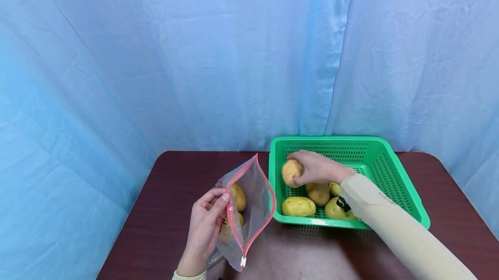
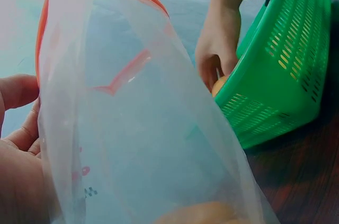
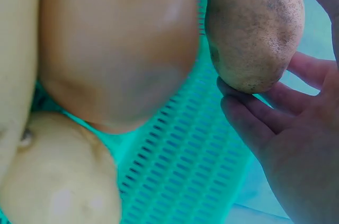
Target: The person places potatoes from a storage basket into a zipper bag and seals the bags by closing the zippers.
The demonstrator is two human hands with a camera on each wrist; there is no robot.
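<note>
My left hand [image 1: 205,223] pinches the pink-edged rim of a clear zip bag [image 1: 255,202] between thumb and fingers. The bag's mouth gapes, and potatoes [image 1: 238,197] show inside it. A white slider [image 1: 243,262] sits at the near end of the zip. Over the left part of the green basket [image 1: 405,180], my right hand [image 1: 319,167] grips a potato [image 1: 292,172]. In the right wrist view that potato [image 3: 254,28] is held between the thumb and the fingertips. Below it in the basket lie several more potatoes, a yellowish one [image 1: 298,207] nearest the bag.
The basket stands on a dark brown table [image 1: 156,210], right of the bag, with its raised walls around the potatoes. A light blue curtain [image 1: 234,55] hangs behind the table and along its sides. A black strap [image 1: 343,204] circles the right wrist.
</note>
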